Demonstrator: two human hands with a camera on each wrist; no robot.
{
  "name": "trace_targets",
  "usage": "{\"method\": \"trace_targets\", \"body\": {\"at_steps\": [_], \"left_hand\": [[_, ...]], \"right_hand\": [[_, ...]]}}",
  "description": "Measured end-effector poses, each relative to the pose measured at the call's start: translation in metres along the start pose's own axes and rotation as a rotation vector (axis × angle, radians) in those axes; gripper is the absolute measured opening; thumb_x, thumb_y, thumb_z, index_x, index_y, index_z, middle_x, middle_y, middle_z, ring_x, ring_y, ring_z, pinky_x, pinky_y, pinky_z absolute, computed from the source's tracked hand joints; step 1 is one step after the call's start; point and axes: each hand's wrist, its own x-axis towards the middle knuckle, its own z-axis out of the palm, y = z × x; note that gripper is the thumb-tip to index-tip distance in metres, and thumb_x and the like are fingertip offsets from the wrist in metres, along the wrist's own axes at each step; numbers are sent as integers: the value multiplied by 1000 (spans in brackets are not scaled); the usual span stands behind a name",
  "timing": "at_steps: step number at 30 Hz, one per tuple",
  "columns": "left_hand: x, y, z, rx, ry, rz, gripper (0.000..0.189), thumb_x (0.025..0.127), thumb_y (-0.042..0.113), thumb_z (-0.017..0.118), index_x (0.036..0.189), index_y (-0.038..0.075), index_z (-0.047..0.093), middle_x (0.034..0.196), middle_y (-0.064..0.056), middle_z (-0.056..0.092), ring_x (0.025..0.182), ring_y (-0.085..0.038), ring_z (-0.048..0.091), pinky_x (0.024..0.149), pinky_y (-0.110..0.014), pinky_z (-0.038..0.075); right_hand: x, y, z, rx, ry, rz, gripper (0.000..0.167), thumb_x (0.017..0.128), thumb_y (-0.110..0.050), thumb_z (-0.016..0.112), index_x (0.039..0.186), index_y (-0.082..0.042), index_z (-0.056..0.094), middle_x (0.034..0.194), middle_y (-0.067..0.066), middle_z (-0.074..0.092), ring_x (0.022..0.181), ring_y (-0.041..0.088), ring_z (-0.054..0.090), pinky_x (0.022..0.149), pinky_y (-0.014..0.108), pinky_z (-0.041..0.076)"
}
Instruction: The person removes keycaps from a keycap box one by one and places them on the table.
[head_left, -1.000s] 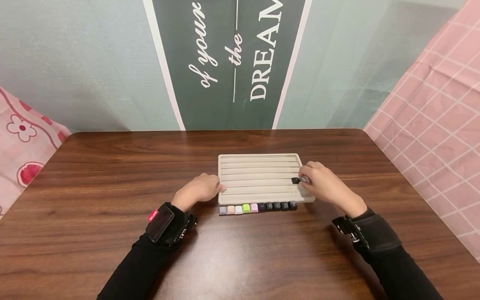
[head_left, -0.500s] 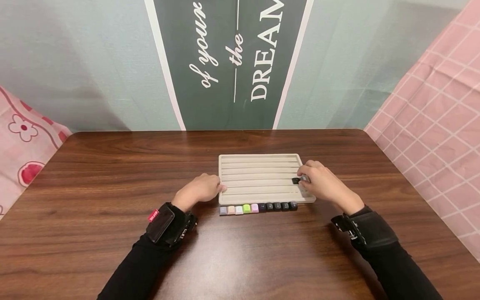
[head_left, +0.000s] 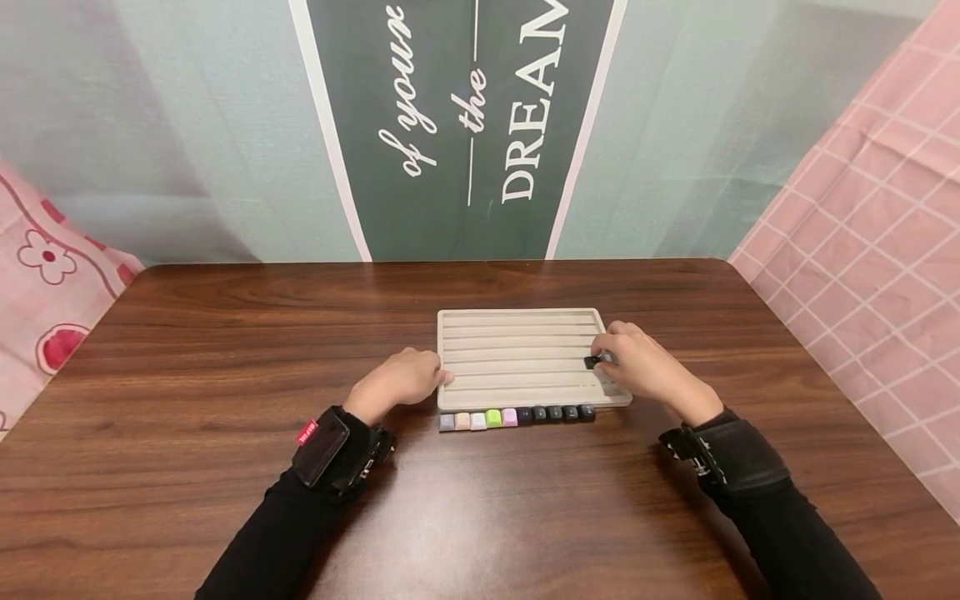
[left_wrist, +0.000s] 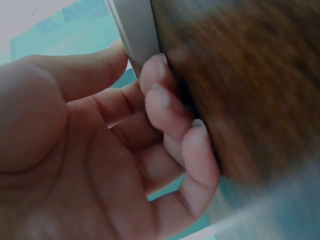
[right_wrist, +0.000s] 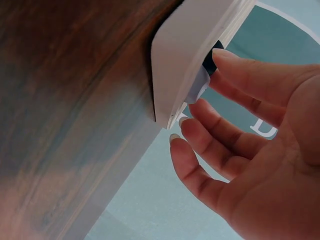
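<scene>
A cream ridged tray (head_left: pixel 517 341) lies flat on the table. My left hand (head_left: pixel 401 375) holds its left edge, thumb over the rim and the other fingers curled against the side, as the left wrist view shows with the tray's side wall (left_wrist: pixel 137 30). At the tray's right end, my right hand (head_left: pixel 647 367) pinches a black keycap (head_left: pixel 590 362) between thumb and index finger. Beside that black keycap (right_wrist: pixel 212 59), the right wrist view reveals a grey keycap (right_wrist: pixel 199 87) in the tray; the remaining right-hand fingers are loosely bent.
Along the tray's front edge runs a row of keycaps: grey, peach, white, a green keycap (head_left: pixel 492 417), pink, then several black keycaps (head_left: pixel 555 414). The brown wood table (head_left: pixel 480 517) extends around them. Behind it hangs a printed cloth (head_left: pixel 465 125), with pink cloths on both sides.
My right hand has shifted slightly left over the tray, its fingers closing nearer the black keycap. The left hand keeps its place on the tray's edge.
</scene>
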Motion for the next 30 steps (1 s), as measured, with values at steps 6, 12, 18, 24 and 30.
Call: {"method": "trace_targets", "body": {"at_steps": [6,12,18,24,30], "left_hand": [[0,1,1,-3,-7,-6,25,96,24,47,84,7,60,91,-9,61,90,-26,57,77,-38,43],[1,0,1,-3,-5,-4,24,96,23,47,87,6,60,92,-8,61,90,-26,57,76,-37,43],[1,0,2,11,10,0,24,96,23,47,83,6,60,91,-10,61,92,-28,57,77,-39,43],[0,1,3,12,14,-2,24,96,23,48,86,6,61,89,-9,61,89,-27,58,76,-38,43],[1,1,4,15,11,-5,24,96,23,48,85,6,61,87,-8,61,87,-25,57,75,-38,43]], "right_hand": [[0,0,0,15,-14,-3,10,80,-3,68,89,-3,65,78,6,48,70,19,39,60,31,34],[2,2,0,19,-17,-5,10,79,-3,69,89,-4,66,77,6,46,68,18,38,59,31,34],[2,3,2,15,-26,-2,10,79,-3,69,89,-4,66,78,5,48,70,19,41,61,31,36],[1,3,3,-6,-14,-23,9,79,-3,69,87,-4,65,83,6,51,77,22,46,64,35,38],[0,3,3,-27,2,-28,9,80,-3,68,87,-3,64,84,6,52,78,23,48,65,37,39]]}}
